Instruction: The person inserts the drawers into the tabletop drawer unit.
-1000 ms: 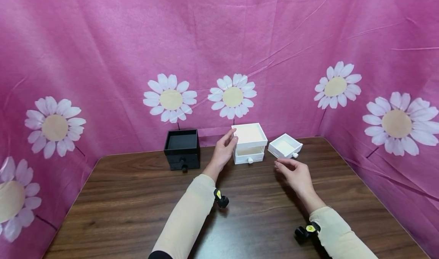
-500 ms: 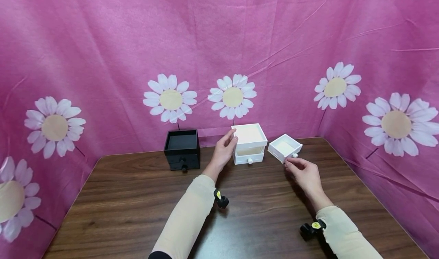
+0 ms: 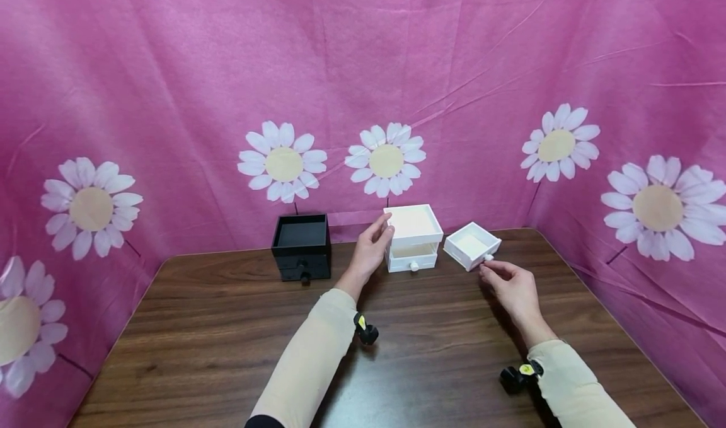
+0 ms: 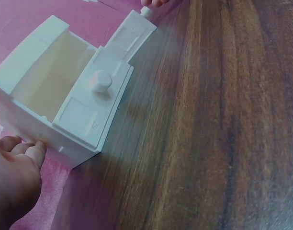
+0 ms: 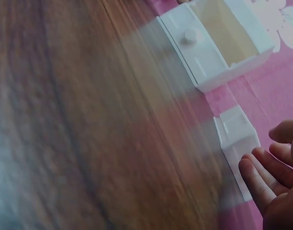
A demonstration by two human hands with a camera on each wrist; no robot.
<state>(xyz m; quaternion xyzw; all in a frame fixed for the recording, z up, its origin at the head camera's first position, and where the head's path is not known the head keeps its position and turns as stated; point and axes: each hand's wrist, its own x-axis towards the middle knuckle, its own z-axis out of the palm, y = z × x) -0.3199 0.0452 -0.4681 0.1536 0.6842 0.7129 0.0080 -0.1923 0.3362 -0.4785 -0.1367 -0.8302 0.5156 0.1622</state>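
Observation:
A small white drawer cabinet (image 3: 412, 236) has an open upper slot above its lower drawer (image 4: 94, 96), which bears a round knob. My left hand (image 3: 371, 248) rests at the cabinet's left side, and its fingers (image 4: 34, 153) lie against the side wall. To the right of the cabinet a loose white drawer (image 3: 472, 242) sits turned at an angle on the table. Beside its knob (image 3: 488, 258) are the fingertips of my right hand (image 3: 515, 288). In the right wrist view, the thumb and fingers (image 5: 261, 172) stand apart and cover part of the drawer.
To the left stands a black drawer box (image 3: 302, 246) with knobs on its front. All of it is near the back edge of a brown wooden table (image 3: 227, 340). A pink curtain (image 3: 363, 69) with printed daisies hangs behind and at both sides.
My right hand has moved right, from in front of the loose drawer to its knob. The left hand and the white cabinet have stayed in place.

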